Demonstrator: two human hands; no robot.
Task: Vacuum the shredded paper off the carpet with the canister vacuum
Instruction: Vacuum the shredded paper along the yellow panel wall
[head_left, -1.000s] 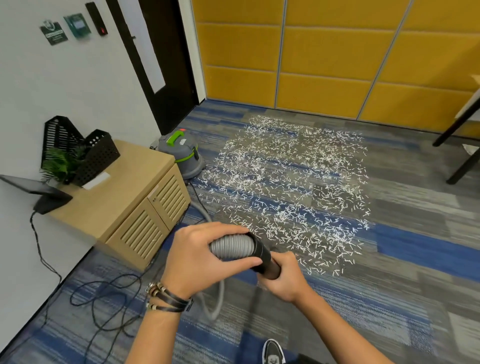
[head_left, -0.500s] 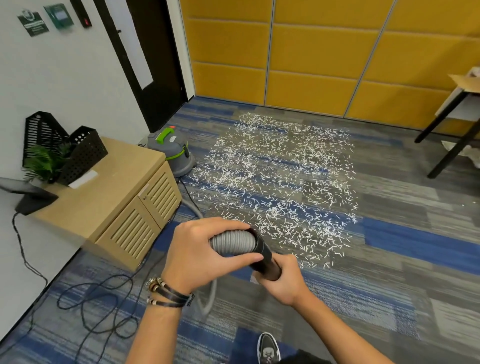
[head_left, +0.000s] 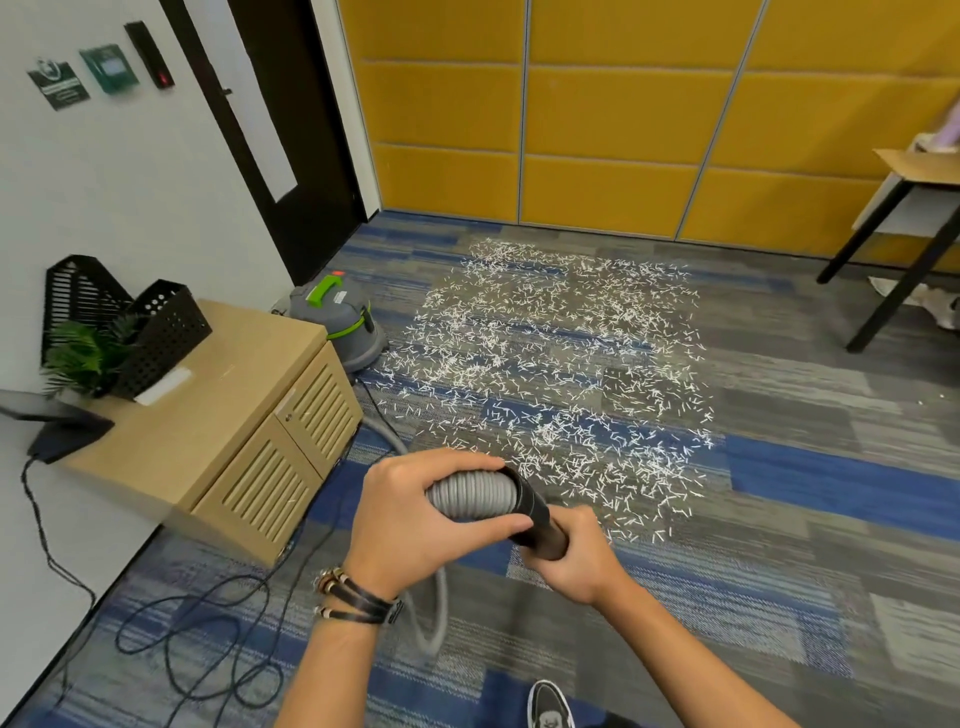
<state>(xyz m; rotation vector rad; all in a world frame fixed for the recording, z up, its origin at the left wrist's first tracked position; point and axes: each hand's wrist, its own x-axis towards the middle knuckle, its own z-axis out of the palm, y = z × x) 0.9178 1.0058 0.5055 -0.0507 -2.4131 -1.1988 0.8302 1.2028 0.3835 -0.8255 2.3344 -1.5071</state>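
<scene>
White shredded paper (head_left: 561, 374) lies scattered over a wide patch of the blue and grey carpet (head_left: 810, 467) ahead of me. The grey canister vacuum (head_left: 340, 325) with a green handle stands beside the wooden cabinet. Its ribbed grey hose (head_left: 470, 496) runs down past my arms and loops on the floor. My left hand (head_left: 415, 514) grips the hose end. My right hand (head_left: 576, 556) grips the black tube (head_left: 535, 514) joined to it, just short of the near edge of the paper. The tube's lower end is hidden behind my right hand.
A low wooden cabinet (head_left: 234, 431) with black file holders and a plant stands at the left. Black cables (head_left: 197, 639) lie looped on the floor beside it. A black-legged table (head_left: 914, 218) stands at the right, yellow wall panels behind. My shoe (head_left: 548, 706) shows at the bottom.
My view has tilted up and swung a little right, so more wall and table show. Both hands keep the same grip on hose and tube.
</scene>
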